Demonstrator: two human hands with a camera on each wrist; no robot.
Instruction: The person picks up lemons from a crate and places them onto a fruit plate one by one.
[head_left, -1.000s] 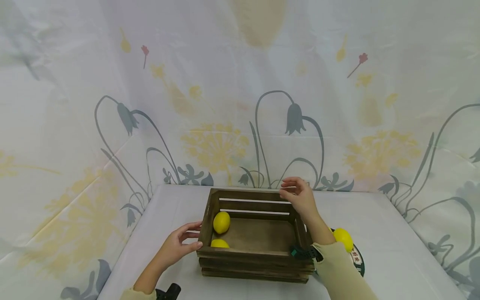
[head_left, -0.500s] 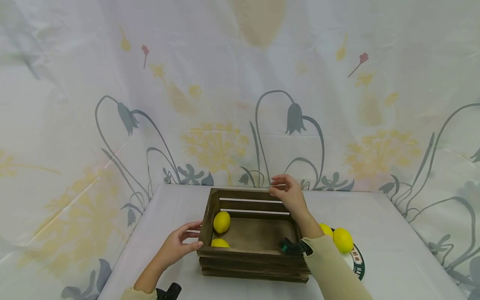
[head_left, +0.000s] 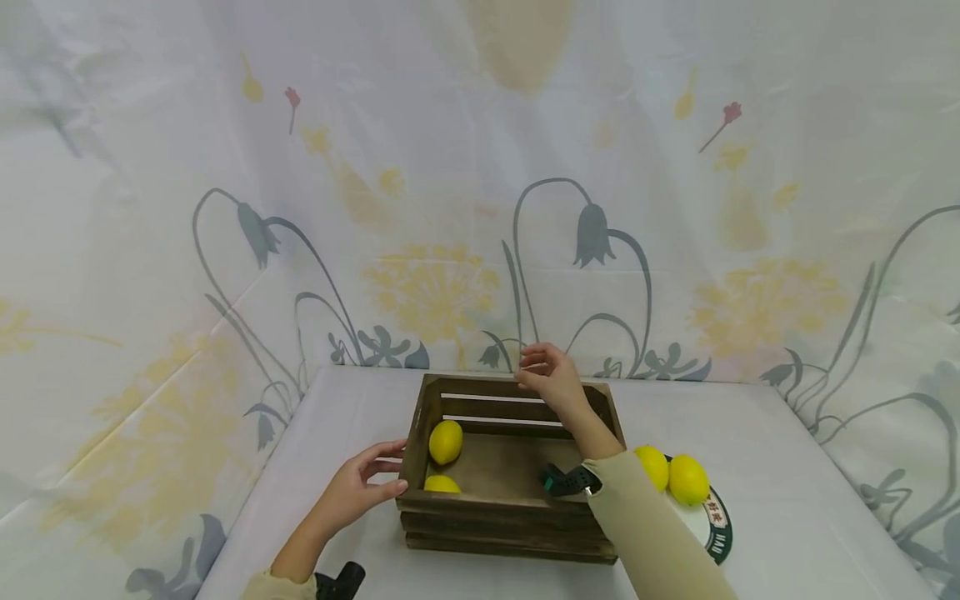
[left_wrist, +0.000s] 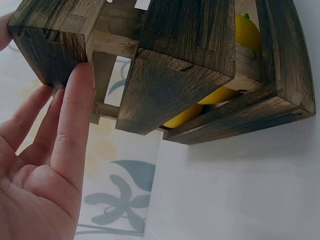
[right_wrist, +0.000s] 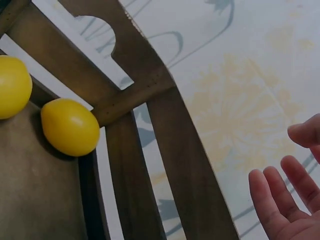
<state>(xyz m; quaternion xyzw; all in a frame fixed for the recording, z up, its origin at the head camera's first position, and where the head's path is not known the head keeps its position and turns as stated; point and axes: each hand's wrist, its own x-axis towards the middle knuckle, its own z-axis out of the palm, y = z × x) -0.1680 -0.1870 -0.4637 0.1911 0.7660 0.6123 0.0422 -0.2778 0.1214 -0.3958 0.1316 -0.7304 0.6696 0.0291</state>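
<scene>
A dark wooden crate (head_left: 510, 527) with slatted sides stands on the table, with two lemons (head_left: 446, 442) at its left inside. My left hand (head_left: 356, 493) rests against the crate's left end; in the left wrist view its fingers (left_wrist: 71, 130) touch a top slat (left_wrist: 55, 55), nearly straight. Above the crate's back rim hovers my right hand (head_left: 555, 383), fingers loosely bent and holding nothing. The right wrist view shows that hand (right_wrist: 290, 195) apart from the crate, beyond its rim, and both lemons (right_wrist: 70, 127) in the crate.
Right of the crate, a round plate (head_left: 720, 533) with a dark green, lettered rim bears two lemons (head_left: 687, 479), partly behind my right sleeve (head_left: 652, 525). A flower-printed curtain (head_left: 465, 167) hangs behind the white table (head_left: 795, 500).
My right hand has moved left along the crate's back rim, and its forearm has uncovered the second lemon on the plate. The left hand stays at the crate's left end.
</scene>
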